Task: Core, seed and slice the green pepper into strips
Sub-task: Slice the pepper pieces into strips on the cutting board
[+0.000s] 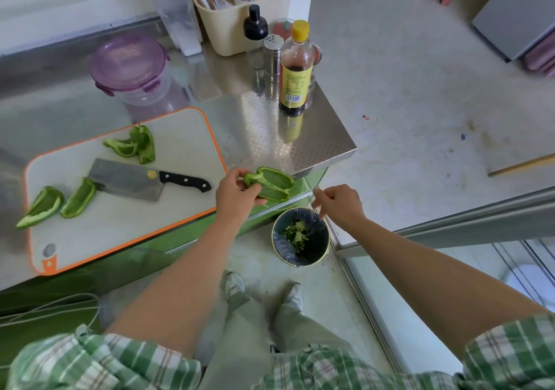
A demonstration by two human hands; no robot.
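1. We see our left hand (237, 194) clamped on a hollowed half of green pepper (270, 185), thumb on its near edge and fingers on the far side, cut face up.
2. That pepper half is held in the air off the right end of the cutting board (120, 209), past the front edge of the steel worktop (264, 131), up and to the left of the waste bin (301, 236) on the floor.
3. Our right hand (339, 206) hangs just over the bin's rim, fingers loosely curled and pointing down; we cannot tell whether anything is pinched between them.
4. The bin is lined with a dark bag and holds pale green scraps at its bottom.
5. On the board lie more pepper pieces: two long pieces (57, 204) near the left end, cut sides up, and a curled pair (135, 144) nearer the far edge.
6. A cleaver (144, 182) rests flat on the board between those groups, black handle pointing right, blade touching the nearer long piece.
7. Behind the board stands a purple-lidded container (129, 65); to its right are a yellow-capped sauce bottle (295, 68), a metal shaker (272, 54) and a cream basket (240, 23).
8. Below, we see our checked sleeves, pale trousers and white shoes on the floor.
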